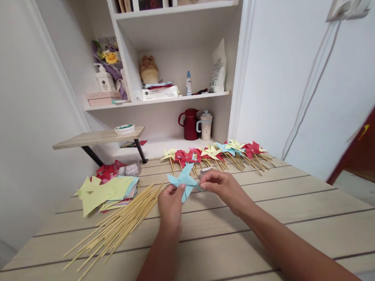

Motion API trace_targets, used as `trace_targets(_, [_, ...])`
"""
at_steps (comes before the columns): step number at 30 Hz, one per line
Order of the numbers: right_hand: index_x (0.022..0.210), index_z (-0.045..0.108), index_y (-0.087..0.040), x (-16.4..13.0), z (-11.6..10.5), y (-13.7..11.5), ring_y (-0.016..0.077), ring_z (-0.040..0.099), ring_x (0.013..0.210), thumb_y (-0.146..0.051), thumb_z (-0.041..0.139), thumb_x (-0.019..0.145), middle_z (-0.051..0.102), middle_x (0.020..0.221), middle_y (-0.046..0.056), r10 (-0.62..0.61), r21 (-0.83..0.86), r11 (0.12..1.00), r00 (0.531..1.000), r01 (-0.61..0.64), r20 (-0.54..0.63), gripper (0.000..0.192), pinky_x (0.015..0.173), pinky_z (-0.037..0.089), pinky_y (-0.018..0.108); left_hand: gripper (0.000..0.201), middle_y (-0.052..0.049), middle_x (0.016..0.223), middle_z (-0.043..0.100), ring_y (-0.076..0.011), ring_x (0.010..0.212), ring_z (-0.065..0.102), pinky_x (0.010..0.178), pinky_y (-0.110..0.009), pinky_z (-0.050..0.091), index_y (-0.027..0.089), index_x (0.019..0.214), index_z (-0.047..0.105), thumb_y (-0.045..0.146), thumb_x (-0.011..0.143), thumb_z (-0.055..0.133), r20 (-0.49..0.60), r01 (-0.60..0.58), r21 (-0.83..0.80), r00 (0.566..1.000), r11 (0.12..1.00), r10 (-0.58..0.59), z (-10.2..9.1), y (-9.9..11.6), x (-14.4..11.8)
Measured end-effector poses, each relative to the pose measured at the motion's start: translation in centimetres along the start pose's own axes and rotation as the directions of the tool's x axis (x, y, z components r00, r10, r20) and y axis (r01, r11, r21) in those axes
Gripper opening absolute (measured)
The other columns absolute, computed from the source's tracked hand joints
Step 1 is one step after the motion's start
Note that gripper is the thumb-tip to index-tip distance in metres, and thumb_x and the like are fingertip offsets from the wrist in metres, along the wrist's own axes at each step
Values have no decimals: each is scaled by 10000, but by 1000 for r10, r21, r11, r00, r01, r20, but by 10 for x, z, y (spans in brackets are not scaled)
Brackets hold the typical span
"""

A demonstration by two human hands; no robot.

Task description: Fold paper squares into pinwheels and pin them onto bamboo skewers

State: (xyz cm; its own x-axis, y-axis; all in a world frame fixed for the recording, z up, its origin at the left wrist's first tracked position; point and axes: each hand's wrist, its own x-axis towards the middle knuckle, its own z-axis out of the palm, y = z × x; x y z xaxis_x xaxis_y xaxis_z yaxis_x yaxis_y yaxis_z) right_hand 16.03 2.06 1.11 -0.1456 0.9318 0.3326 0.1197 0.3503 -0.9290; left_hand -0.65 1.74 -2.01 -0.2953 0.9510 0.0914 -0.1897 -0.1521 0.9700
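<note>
Both hands hold a blue pinwheel [184,182] just above the table [275,220], near its middle. The left hand [170,205] is closed on the pinwheel's lower left part, thumb on top of the paper. The right hand [224,187] pinches the pinwheel's right tip between thumb and fingertips [204,182]; a small grey thing sits just behind those fingers, too hidden to identify. Left of the pinwheel, a loose bundle of sticks [116,227] lies slanted on the table, fanning toward the near left edge, its far ends close to the left hand. Beyond the sticks, further left of the pinwheel, is a pile of paper squares [104,192], mostly yellow with blue and red edges showing beneath, and behind that pile a small heap of red paper [108,170]. Behind the pinwheel, along the far edge of the table, a row of finished pinwheels [216,153] in yellow, red and blue lies with their sticks pointing toward the near right. Further back from the pinwheel, in the shelf unit against the wall, stand a red jug [189,124] and a pale cup [205,125] side by side; the shelf above carries a blue-capped bottle [188,83] and a white bag [218,68].
</note>
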Motion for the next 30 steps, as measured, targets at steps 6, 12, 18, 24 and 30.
trace_targets(6, [717,723,-233,-2,5,1,241,557,1090,-335,760,720,615,1048,52,-139,-78,988,990,137,-26,108,1003,390,378,127,-38,781,684,-181,745,599,688,-255,442,186,773,746,297,713,738,41,-226,163,974,960,223,2,1,-3])
trace_targets(12, [717,725,-240,-2,7,3,241,543,1121,-327,761,733,583,1086,51,-178,-109,979,982,171,-58,95,1041,366,394,41,-37,823,667,-176,734,586,708,-254,430,210,745,754,236,729,726,42,-360,251,931,898,362,4,10,-10])
trace_targets(18, [721,739,-243,-4,8,2,231,573,1063,-297,760,750,605,1033,49,-206,-130,971,978,200,-35,65,997,403,380,32,-30,801,656,-176,727,581,716,-257,428,216,714,742,234,736,726,47,-425,278,902,861,430,4,14,-14])
trace_targets(24, [727,745,-250,-5,9,3,234,596,1005,-270,743,773,639,967,41,-282,-161,949,958,270,-52,50,935,432,392,89,-18,793,628,-167,734,577,726,-272,455,199,727,709,266,781,684,96,-522,350,846,778,525,4,13,-15])
trace_targets(30, [728,746,-257,-5,9,4,233,603,1007,-240,748,768,661,953,32,-297,-176,944,952,281,-72,43,935,428,395,91,-22,819,631,-159,755,596,690,-253,474,198,731,685,255,799,665,121,-565,348,818,748,562,5,10,-15])
